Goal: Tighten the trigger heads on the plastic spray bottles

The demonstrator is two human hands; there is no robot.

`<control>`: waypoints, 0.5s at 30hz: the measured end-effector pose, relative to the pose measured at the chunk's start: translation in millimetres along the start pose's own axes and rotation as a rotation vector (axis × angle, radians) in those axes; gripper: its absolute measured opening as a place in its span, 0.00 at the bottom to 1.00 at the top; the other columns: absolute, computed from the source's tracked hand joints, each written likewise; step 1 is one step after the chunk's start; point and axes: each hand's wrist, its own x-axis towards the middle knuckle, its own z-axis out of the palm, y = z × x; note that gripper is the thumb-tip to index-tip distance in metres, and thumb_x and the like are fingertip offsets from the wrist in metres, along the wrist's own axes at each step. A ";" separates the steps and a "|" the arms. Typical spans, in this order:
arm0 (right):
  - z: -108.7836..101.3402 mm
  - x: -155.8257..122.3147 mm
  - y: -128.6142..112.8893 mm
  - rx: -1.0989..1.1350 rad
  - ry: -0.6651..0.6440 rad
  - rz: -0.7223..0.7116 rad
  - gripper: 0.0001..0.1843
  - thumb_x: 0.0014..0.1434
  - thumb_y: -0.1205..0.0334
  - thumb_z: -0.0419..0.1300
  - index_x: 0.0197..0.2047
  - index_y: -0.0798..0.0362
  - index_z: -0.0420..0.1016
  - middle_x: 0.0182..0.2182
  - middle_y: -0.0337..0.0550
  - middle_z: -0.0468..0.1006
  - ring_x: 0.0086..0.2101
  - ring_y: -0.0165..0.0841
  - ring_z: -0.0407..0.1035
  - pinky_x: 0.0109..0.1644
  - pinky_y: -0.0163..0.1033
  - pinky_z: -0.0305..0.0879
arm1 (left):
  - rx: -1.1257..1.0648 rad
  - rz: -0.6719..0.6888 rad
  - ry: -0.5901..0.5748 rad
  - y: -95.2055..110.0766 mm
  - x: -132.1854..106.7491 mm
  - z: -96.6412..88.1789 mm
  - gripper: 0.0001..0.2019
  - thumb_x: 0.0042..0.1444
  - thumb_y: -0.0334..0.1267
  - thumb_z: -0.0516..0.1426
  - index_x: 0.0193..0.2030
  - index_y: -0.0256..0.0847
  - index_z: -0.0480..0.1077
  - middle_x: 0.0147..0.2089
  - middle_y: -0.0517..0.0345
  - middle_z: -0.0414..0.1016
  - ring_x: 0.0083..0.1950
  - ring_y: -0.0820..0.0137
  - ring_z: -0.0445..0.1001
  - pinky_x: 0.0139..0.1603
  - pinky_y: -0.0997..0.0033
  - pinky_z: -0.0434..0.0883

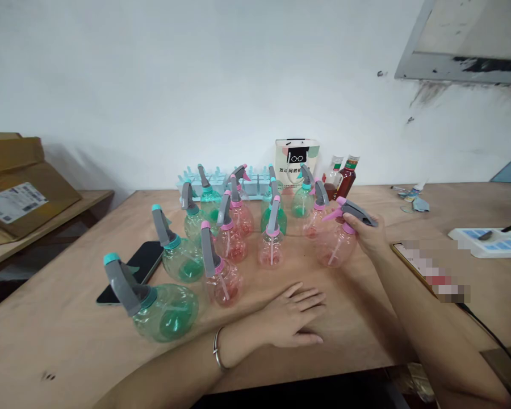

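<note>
At the right end of a group of spray bottles, my right hand (369, 232) is closed round the grey and pink trigger head of a clear pink spray bottle (335, 245). That bottle stands on the wooden table (357, 318), tilted slightly if at all. My left hand (296, 315) lies flat near the front edge, fingers stretched out, holding nothing. Closest to it are a pink spray bottle (223, 281) and a smaller-looking pink one (271, 250). Several more pink and green bottles stand behind and to the left, among them a large green spray bottle (166, 312) at the front left.
Behind the bottles are a pale blue rack (255, 187), a paper bag (283, 156) and two sauce bottles (348, 179). A dark phone (151, 258) lies left; another phone (426, 272) and a white power strip (494, 243) lie right. A cardboard box (55, 187) sits far left.
</note>
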 end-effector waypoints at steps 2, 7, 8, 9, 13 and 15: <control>-4.9 -2.7 12.2 -0.048 0.006 -0.007 0.17 0.42 0.54 0.75 0.34 0.53 0.81 0.30 0.40 0.82 0.31 0.36 0.78 0.37 0.43 0.77 | -0.005 -0.005 -0.005 -0.3 -0.4 1.1 0.31 0.66 0.56 0.49 0.70 0.42 0.55 0.73 0.50 0.53 0.74 0.61 0.49 0.74 0.51 0.41; -8.8 -6.3 26.7 -0.149 0.041 0.009 0.17 0.43 0.53 0.74 0.36 0.51 0.81 0.29 0.39 0.83 0.29 0.36 0.78 0.36 0.41 0.75 | 0.024 -0.095 0.039 -3.5 -5.2 8.7 0.31 0.67 0.55 0.46 0.71 0.42 0.52 0.73 0.51 0.52 0.75 0.60 0.48 0.74 0.46 0.37; -8.2 -7.2 26.9 -0.163 0.050 0.005 0.17 0.43 0.53 0.74 0.37 0.51 0.81 0.30 0.40 0.83 0.31 0.36 0.78 0.38 0.42 0.75 | 0.037 -0.121 0.061 -4.3 -6.6 10.0 0.31 0.67 0.55 0.46 0.71 0.42 0.52 0.73 0.50 0.52 0.75 0.60 0.48 0.74 0.46 0.37; -7.3 -8.4 26.6 -0.179 0.048 0.000 0.18 0.44 0.53 0.73 0.37 0.51 0.80 0.30 0.40 0.83 0.33 0.38 0.78 0.40 0.43 0.75 | 0.050 -0.143 0.080 -4.9 -7.9 11.0 0.31 0.67 0.55 0.46 0.71 0.42 0.53 0.73 0.50 0.53 0.75 0.59 0.49 0.74 0.46 0.38; -2.8 -16.0 27.1 -0.202 -0.057 -0.014 0.21 0.47 0.50 0.71 0.42 0.50 0.78 0.35 0.46 0.83 0.40 0.41 0.78 0.52 0.49 0.72 | 0.066 -0.198 0.106 -6.0 -10.3 12.1 0.30 0.67 0.55 0.46 0.71 0.42 0.54 0.73 0.50 0.53 0.74 0.61 0.50 0.74 0.48 0.39; -3.0 -20.4 30.6 -0.171 -0.060 -0.042 0.30 0.45 0.48 0.72 0.50 0.50 0.74 0.40 0.48 0.82 0.42 0.42 0.77 0.53 0.50 0.70 | 0.061 -0.203 0.104 -5.4 -9.5 11.6 0.30 0.67 0.55 0.45 0.70 0.43 0.54 0.73 0.51 0.53 0.74 0.61 0.50 0.74 0.47 0.38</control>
